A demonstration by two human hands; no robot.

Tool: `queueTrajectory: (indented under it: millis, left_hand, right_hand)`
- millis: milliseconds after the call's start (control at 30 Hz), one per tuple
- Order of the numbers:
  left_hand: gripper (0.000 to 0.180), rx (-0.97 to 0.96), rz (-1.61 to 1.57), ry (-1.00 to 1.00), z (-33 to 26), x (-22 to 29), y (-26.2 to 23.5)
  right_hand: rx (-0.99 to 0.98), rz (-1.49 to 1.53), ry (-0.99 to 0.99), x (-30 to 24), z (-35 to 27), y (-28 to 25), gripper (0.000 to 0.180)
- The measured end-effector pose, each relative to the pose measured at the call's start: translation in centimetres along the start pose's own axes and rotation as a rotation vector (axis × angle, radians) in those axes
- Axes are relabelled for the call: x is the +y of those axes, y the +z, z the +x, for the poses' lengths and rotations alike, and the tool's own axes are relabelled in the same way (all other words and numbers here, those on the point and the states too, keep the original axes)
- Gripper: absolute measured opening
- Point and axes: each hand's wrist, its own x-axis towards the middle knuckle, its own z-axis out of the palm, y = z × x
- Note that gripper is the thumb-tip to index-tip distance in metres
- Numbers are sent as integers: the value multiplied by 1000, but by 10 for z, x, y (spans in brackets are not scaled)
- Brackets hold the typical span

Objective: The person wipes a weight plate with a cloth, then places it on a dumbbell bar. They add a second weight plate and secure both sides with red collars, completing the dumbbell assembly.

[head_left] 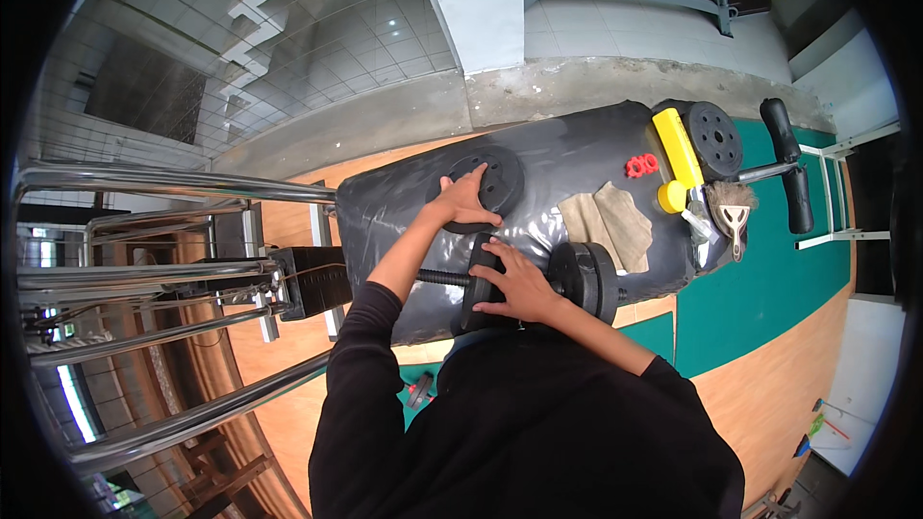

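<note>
A black dumbbell [577, 274] with a threaded bar lies on a dark grey padded bag [567, 149]. My right hand [517, 281] grips a black weight plate on the bar's left end, with two more plates to its right. My left hand [463, 200] rests flat on a loose black weight plate [498, 178] lying on the bag further up.
On the bag lie a beige cloth [611, 221], a red collar piece [641, 165], a yellow tool [677, 156], another black plate [716, 139] and a small brush [733, 210]. A black-handled bar [790, 173] sits right. Chrome rails [163, 192] and a weight stack [308, 281] stand left.
</note>
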Motion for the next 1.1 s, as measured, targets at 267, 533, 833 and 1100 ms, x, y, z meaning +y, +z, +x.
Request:
queueTrajectory:
  millis: [267, 533, 833, 1100]
  left_hand:
    - [99, 123, -662, -312, -117, -55, -24]
    - [54, 132, -1772, -478, -214, -76, 34]
    - [52, 274, -1851, -492, -207, -60, 52]
    - [78, 208, -1634, -563, -192, -34, 68]
  right_hand:
    - [9, 29, 8, 0, 3, -4, 54]
    - [21, 44, 9, 2, 5, -1, 53]
    - [-17, 8, -75, 0, 1, -3, 53]
    - [-50, 67, -121, -3, -3, -10, 49]
